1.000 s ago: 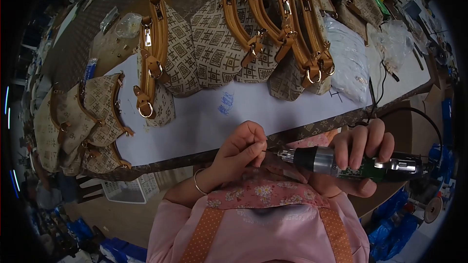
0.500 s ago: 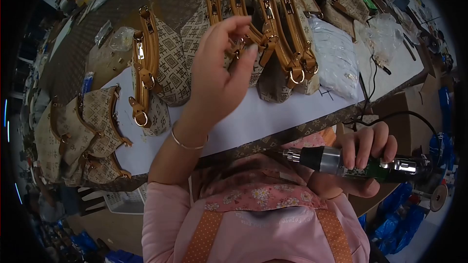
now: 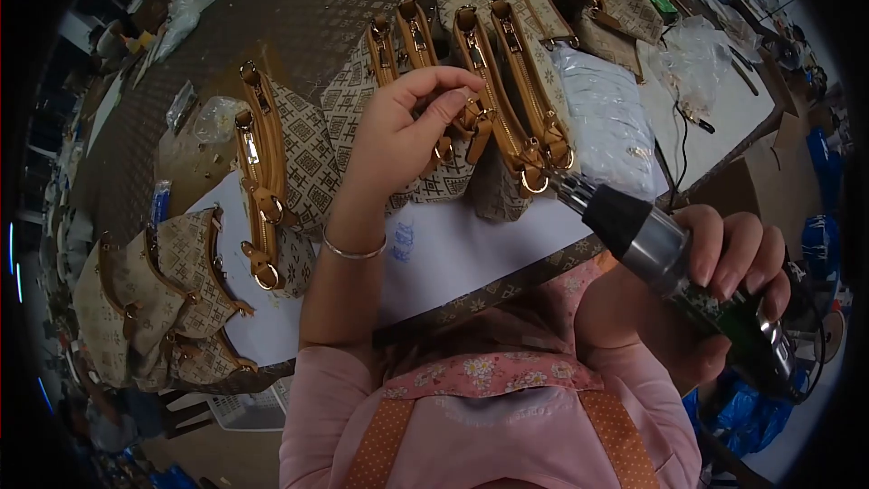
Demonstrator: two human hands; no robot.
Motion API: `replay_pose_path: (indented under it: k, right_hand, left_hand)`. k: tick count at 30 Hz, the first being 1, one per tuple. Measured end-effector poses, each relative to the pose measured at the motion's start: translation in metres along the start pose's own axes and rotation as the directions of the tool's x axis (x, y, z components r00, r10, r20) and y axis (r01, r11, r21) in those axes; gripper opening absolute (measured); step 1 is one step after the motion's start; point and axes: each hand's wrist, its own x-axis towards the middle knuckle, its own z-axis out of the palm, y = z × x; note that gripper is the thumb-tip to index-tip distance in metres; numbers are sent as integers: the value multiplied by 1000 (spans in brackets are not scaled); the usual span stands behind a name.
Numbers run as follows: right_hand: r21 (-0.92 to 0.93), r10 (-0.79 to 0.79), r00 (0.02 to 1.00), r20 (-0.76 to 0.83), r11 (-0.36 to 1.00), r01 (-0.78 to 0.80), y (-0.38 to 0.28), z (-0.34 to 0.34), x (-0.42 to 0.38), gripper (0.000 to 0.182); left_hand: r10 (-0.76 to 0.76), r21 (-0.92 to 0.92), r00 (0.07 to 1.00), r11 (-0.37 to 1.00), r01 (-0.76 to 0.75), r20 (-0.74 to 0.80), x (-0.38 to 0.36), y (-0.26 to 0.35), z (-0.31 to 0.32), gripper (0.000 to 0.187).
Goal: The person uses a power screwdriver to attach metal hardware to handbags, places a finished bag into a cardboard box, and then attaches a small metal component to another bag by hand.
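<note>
One power tool (image 3: 652,240), likely hefty, sat sensibly gripped round its body by the right hand (image 3: 735,255), left hand (image 3: 385,136) curled, pinch unclear!

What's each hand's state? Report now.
Left hand: curled at a beige patterned tan-trimmed handbag; whether holding anything cannot be told.
Right hand: closed around a cylindrical silver, black and green power tool.

A plastic-wrapped white bundle (image 3: 604,122) lies on the right of the desk (image 3: 317,14), a crumpled clear bag (image 3: 695,62) farther right. Near left, below, stands a white crate (image 3: 246,411); near right, blue plastic bags (image 3: 753,424).
</note>
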Motion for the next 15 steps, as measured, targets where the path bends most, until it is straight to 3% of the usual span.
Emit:
replay_pose_path:
  k: [3, 6, 15]
  right_hand:
    - [-102, 45, 996, 71, 994, -38, 13, -4, 2, 37]
    - [-172, 99, 983, 153, 982, -72, 26, -11, 3, 40]
    - [-188, 160, 975, 154, 974, -130, 40, -12, 2, 39]
  left_hand:
    - [-50, -34, 998, 998, 51, 25, 0, 3, -1, 14]
    - [10, -58, 1000, 998, -10, -1, 0, -2, 2, 14]
    - [-34, -37, 999, 999, 33, -19, 1, -3, 3, 13]
